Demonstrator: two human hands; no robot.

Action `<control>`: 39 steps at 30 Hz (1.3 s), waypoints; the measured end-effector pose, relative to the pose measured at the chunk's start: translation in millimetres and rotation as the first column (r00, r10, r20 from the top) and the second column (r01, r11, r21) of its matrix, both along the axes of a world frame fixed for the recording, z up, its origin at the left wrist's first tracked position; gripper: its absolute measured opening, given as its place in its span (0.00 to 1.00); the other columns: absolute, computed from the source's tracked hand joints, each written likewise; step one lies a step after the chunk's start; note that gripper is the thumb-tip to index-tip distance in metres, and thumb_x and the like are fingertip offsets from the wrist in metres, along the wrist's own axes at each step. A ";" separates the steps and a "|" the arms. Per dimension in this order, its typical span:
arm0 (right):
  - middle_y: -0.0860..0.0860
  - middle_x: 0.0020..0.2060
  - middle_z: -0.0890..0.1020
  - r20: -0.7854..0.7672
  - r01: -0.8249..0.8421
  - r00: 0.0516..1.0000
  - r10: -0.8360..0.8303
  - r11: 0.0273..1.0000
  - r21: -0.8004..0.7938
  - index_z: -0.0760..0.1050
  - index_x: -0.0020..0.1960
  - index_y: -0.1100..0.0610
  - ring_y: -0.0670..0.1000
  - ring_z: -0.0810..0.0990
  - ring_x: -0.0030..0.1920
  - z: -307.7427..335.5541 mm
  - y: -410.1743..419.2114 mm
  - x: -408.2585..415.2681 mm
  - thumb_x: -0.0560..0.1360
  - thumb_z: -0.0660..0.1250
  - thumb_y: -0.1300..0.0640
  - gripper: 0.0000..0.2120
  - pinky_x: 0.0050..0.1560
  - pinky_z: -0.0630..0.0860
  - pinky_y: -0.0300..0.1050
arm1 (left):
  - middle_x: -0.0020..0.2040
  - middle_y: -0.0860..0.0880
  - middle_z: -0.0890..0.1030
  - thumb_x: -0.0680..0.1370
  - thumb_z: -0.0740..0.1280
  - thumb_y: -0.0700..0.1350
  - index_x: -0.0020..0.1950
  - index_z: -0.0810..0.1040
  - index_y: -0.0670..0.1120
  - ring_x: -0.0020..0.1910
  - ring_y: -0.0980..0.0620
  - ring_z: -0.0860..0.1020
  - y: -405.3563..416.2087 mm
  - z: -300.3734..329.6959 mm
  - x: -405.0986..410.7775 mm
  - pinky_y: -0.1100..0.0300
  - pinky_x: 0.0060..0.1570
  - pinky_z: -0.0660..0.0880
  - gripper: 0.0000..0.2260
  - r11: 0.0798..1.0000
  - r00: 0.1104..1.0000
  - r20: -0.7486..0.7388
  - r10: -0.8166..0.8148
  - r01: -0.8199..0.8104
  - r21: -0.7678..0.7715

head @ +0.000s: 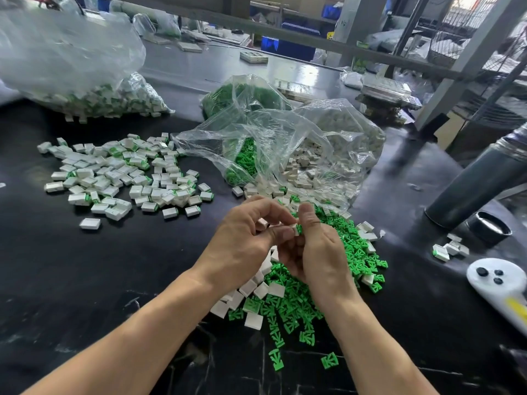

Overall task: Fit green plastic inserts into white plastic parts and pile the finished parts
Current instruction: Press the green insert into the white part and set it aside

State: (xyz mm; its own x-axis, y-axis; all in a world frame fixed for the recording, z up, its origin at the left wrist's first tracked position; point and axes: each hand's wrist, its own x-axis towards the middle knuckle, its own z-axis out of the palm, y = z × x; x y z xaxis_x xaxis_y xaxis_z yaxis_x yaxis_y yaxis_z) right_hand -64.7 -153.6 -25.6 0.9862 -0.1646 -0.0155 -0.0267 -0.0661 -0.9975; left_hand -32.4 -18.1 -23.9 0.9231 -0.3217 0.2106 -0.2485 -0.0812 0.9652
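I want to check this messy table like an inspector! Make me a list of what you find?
Surface: black table, scuffed.
Job's things: loose green inserts and white parts near the hands; finished pile at left; open bags behind.
Clutter: dark bottle, its cap, white controller.
Grippers: left hand and right hand together pinch one white part with a green insert.
Cables: nothing seen.
Surroundings: metal frame, blue bins.
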 end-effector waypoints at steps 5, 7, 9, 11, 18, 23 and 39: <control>0.45 0.20 0.72 0.058 0.081 0.995 -0.079 0.996 -0.029 0.80 0.28 0.45 0.41 0.69 0.21 -2.3 5.0 3.6 0.88 0.52 0.46 0.33 0.23 0.65 0.35 | 0.49 0.48 0.84 0.78 0.74 0.41 0.51 0.83 0.47 0.44 0.42 0.84 -3.9 -0.4 -4.3 0.45 0.51 0.82 0.03 1.000 0.999 -0.028 -0.017 0.017 0.000; 0.45 0.20 0.72 0.076 0.103 0.992 -0.097 0.992 -0.070 0.79 0.28 0.45 0.42 0.68 0.21 -5.1 4.4 4.9 0.87 0.52 0.45 0.33 0.23 0.64 0.37 | 0.49 0.49 0.85 0.78 0.74 0.42 0.51 0.84 0.47 0.45 0.44 0.84 -5.3 -0.6 -5.2 0.44 0.52 0.81 0.03 1.000 1.000 -0.030 -0.008 0.008 0.001; 0.47 0.21 0.71 0.070 0.095 0.994 -0.089 0.992 -0.088 0.78 0.29 0.49 0.45 0.67 0.23 -7.8 3.8 6.2 0.85 0.52 0.40 0.31 0.24 0.63 0.41 | 0.50 0.49 0.85 0.78 0.74 0.40 0.50 0.84 0.46 0.45 0.44 0.85 -5.7 -0.5 -5.1 0.42 0.53 0.81 0.03 1.000 0.999 -0.034 0.002 -0.002 -0.009; 0.47 0.22 0.72 0.057 0.062 0.997 -0.056 0.994 -0.093 0.78 0.33 0.53 0.47 0.67 0.24 -9.9 3.0 7.4 0.82 0.51 0.37 0.30 0.25 0.63 0.42 | 0.50 0.48 0.85 0.78 0.74 0.38 0.49 0.84 0.44 0.45 0.43 0.85 -4.9 -0.3 -4.6 0.40 0.50 0.81 0.03 1.000 0.999 -0.045 0.003 -0.004 -0.029; 0.45 0.21 0.71 0.123 0.065 0.992 -0.038 0.974 -0.217 0.74 0.27 0.48 0.42 0.66 0.23 -10.7 2.3 8.8 0.82 0.48 0.38 0.32 0.27 0.63 0.38 | 0.50 0.49 0.86 0.77 0.74 0.39 0.49 0.85 0.44 0.50 0.49 0.84 -3.6 -0.6 -3.6 0.45 0.58 0.79 0.03 1.000 0.999 -0.045 0.006 -0.006 -0.012; 0.38 0.23 0.74 0.156 0.120 0.985 -0.076 0.948 -0.293 0.76 0.27 0.41 0.38 0.71 0.27 -12.7 3.8 10.4 0.85 0.47 0.42 0.32 0.34 0.64 0.34 | 0.48 0.50 0.86 0.77 0.75 0.39 0.49 0.85 0.45 0.49 0.51 0.84 -5.5 -1.9 -5.5 0.46 0.56 0.80 0.03 0.999 0.999 -0.039 0.037 -0.037 -0.011; 0.39 0.22 0.75 0.189 0.106 0.980 -0.068 0.974 -0.199 0.78 0.27 0.44 0.39 0.72 0.24 -9.2 6.9 6.5 0.87 0.48 0.39 0.34 0.29 0.67 0.32 | 0.44 0.51 0.86 0.77 0.74 0.38 0.48 0.84 0.46 0.44 0.50 0.85 -5.7 -1.8 -6.7 0.51 0.48 0.82 0.04 0.996 0.997 -0.025 0.076 -0.077 -0.045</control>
